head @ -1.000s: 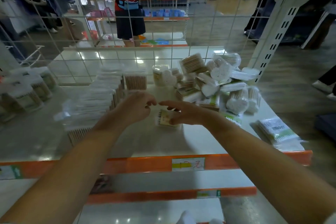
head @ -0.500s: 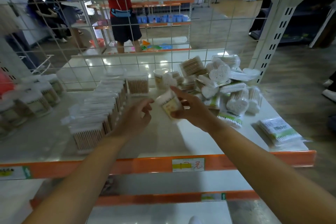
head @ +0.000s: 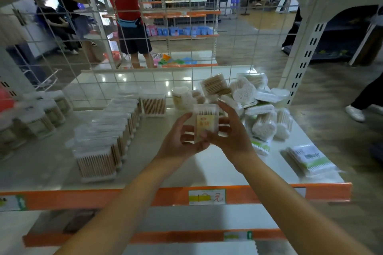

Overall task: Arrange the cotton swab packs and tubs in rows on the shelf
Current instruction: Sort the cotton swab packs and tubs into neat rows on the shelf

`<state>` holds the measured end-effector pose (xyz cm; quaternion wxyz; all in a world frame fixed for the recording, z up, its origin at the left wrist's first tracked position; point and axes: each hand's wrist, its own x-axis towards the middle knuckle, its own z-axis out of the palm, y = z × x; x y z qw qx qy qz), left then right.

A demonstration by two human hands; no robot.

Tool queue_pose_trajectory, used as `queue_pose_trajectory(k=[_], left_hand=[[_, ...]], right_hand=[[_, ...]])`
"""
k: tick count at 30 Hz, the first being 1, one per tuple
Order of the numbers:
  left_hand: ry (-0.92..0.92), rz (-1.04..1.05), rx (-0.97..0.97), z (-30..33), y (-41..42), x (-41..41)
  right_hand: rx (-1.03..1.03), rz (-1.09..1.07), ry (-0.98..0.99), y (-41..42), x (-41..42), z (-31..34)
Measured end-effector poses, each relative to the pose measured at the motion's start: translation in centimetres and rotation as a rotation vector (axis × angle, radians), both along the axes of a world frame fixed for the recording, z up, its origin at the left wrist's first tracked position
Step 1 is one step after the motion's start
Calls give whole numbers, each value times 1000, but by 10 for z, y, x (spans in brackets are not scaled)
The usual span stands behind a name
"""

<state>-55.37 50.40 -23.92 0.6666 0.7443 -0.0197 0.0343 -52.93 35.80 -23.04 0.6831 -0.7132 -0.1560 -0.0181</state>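
Both hands, left hand (head: 182, 141) and right hand (head: 232, 136), grip a clear square plastic tub of wooden cotton swabs (head: 205, 122), yellow-labelled, raised above the white shelf (head: 207, 172) near its middle; loose packs (head: 257, 101) heaped toward the right rear corner.

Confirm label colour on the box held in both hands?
Yellow, with red print, on the box; head view.

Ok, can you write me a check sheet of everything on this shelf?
Surface: white shelf with an orange front edge.
Job's things: clear swab pack held up; tidy row of swab packs on the left; round tubs far left.
Clutter: jumbled pile of packs on the right; flat bag of swabs near the right edge.
Grip: left hand and right hand both hold the pack.
Cables: nothing seen.
Surroundings: wire grid back, people and other shelves behind it.
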Motion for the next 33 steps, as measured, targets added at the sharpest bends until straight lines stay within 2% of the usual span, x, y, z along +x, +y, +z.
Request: queue_pose_trajectory(k=[4,8,11,14,22,26,30,33], left_hand=[[8,-47,-30,3,-4,-2],[-2,8,-32,2,-6,-3],[-4,98,32,-1,-10,-3],[-35,170,57,-5,-13,-4],[-106,156,151,-12,-16,-10],[-135,163,103,-12,-11,-12],[-215,252,85,-14,-6,-14],[-222,289,79,-15,0,-14]], right_hand=[[-31,12,-30,-1,-5,2],[-14,-4,26,0,-4,1],[-224,-112,-94,3,-6,-3],[-281,-158,-116,5,-8,-6],[-283,-160,-53,0,-11,-8],[-208,-140,-21,-2,-11,-11],[-99,-27,45,0,-14,-17],[-114,11,41,5,-18,-20]])
